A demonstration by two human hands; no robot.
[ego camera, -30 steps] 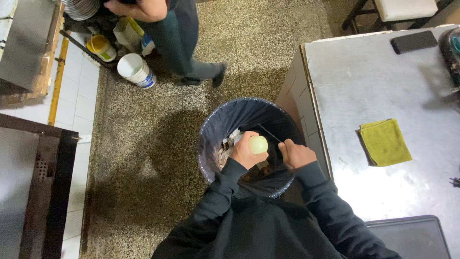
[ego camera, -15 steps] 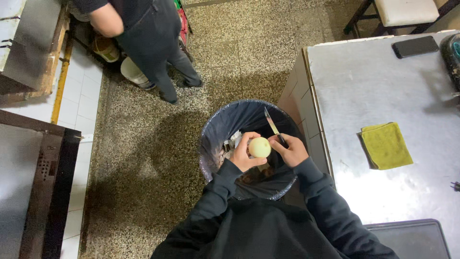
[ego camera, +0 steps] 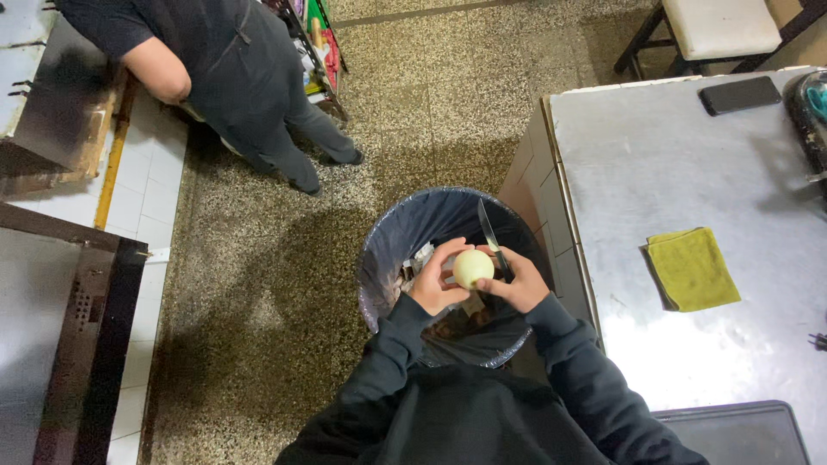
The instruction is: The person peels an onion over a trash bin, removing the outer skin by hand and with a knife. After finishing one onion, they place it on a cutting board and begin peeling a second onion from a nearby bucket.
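I see the peeled onion (ego camera: 473, 268) held over the lined trash bin (ego camera: 383, 258), so I'd keep it centred there for the scraps to drop inside. My left hand (ego camera: 436, 280) curls its fingers around the onion, while my right hand (ego camera: 515, 281) grips a knife (ego camera: 488, 231), blade pointing away, wrists bent inward near the steel table (ego camera: 655, 164).

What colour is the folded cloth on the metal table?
Yellow-green cloth, clearest in the head view.

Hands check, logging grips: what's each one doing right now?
Left hand: closed on the onion.
Right hand: closed on the knife, touching the onion.
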